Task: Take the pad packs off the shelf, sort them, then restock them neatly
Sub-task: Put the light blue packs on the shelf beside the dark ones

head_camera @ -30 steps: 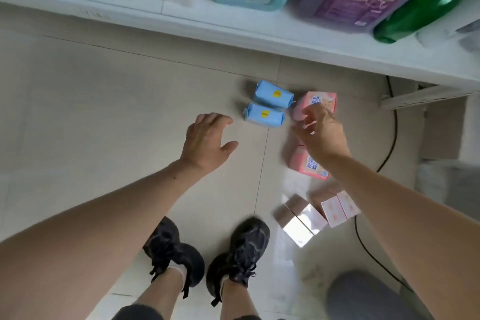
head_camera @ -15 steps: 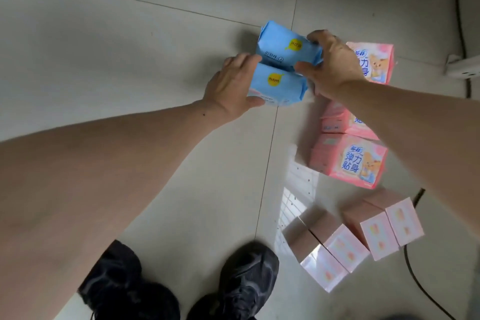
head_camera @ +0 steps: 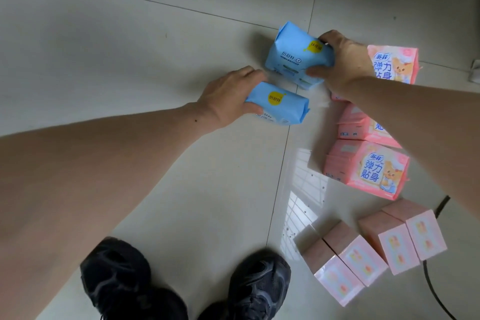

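One blue pad pack is gripped at its end by the left hand, fingers curled round it. A second blue pack is clutched by the right hand, thumb below. Pink packs and small pink boxes are ranged on the tiled floor beside black shoes.

Glossy floor tiles, plastic-wrapped packs
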### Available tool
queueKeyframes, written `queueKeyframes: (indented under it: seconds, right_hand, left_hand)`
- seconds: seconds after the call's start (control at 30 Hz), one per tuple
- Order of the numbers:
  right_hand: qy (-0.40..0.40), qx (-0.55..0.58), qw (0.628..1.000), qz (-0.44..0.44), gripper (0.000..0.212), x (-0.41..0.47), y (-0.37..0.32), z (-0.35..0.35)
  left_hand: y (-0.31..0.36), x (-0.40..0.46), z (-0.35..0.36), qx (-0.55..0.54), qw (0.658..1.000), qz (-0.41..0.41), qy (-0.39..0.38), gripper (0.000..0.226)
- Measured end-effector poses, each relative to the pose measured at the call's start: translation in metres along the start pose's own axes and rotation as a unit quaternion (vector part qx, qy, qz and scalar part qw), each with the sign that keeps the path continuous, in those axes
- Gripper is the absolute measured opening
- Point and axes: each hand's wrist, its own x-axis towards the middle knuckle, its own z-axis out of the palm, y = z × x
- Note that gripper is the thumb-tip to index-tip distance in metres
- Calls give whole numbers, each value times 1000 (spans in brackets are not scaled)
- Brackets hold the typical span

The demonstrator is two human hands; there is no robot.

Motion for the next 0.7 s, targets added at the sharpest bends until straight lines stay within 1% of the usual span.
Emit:
queueKeyframes:
  seconds: [0.13, 0.3, 0.4, 0.47, 0.53, 0.63, 0.7]
  right_hand:
    - [-19, 24, 999, -10, 49, -24, -14, -25]
    - [-48, 32, 998, -27, 42, -68, -52, -82]
    - [-63, 26, 997, -21, 39, -101, -82, -128]
    - [-75, 12, 997, -32, 35, -122, -101, -160]
    - [-83, 10, 995, -45, 32, -145, -122, -194]
    - [-91, 4, 993, -69, 33, -178, -155, -246]
    - [-90, -12, 992, -88, 30, -199, -177, -281]
  left_hand:
    - [11, -23, -25, -10, 1000, -4, -21, 51]
    - [41, -66, -86, -20, 998, 4, -57, 48]
    - [63, -95, -137, -21, 996, 11, -81, 47]
    - [81, -112, -177, -28, 995, 13, -93, 49]
    - [99, -130, -220, -42, 995, 4, -88, 52]
    - [128, -159, -283, -55, 996, -7, -69, 59]
    - [148, -179, -324, -57, 997, -11, -59, 61]
